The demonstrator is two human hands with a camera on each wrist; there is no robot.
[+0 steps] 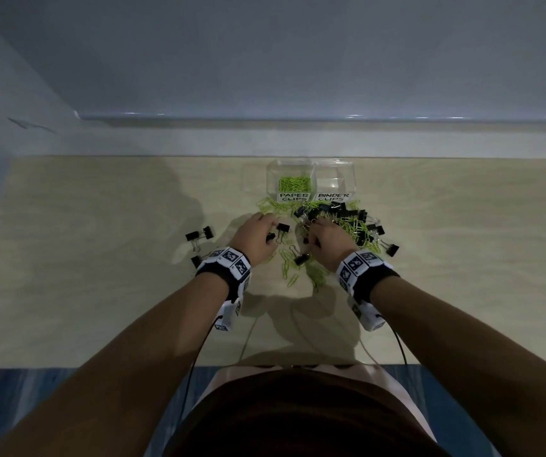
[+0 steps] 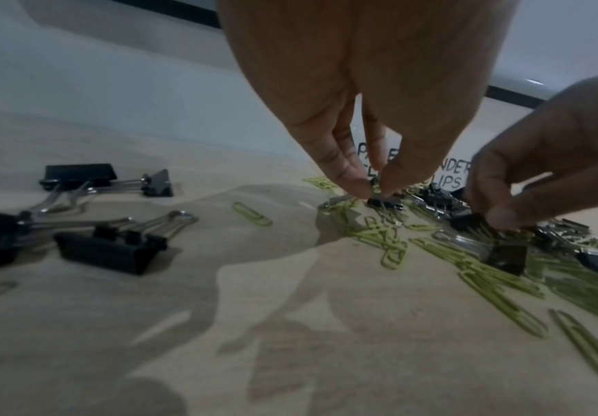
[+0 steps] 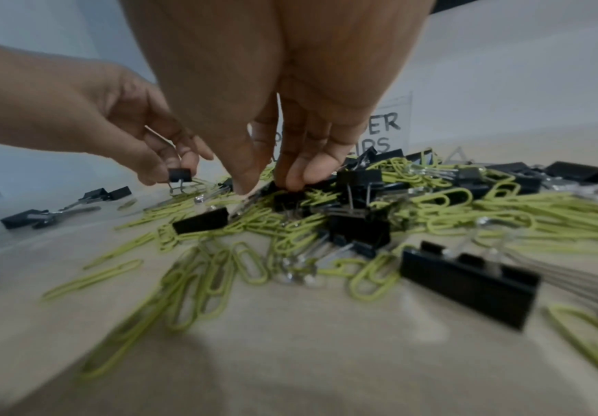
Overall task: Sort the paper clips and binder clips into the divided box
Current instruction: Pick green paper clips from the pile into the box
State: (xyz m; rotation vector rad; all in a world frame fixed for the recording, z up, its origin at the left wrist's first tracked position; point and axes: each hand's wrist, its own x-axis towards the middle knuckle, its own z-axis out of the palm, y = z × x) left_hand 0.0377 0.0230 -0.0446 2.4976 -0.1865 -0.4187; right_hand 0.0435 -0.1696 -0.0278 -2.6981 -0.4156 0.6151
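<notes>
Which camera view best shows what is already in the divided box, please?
The head view: divided box from above, green paper clips in its left compartment, right one apparently empty. Both wrist views show only labels behind fingers.

You have lime-green wire paper clips (image 1: 357,225) tangled with black metal binder clips (image 1: 331,211) before the clear divided plastic box (image 1: 311,166), whose left compartment holds green clips.

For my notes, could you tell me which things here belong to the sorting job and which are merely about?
Job:
divided box
green paper clips
black binder clips
left hand
right hand

About:
table
wrist bands
cables
</notes>
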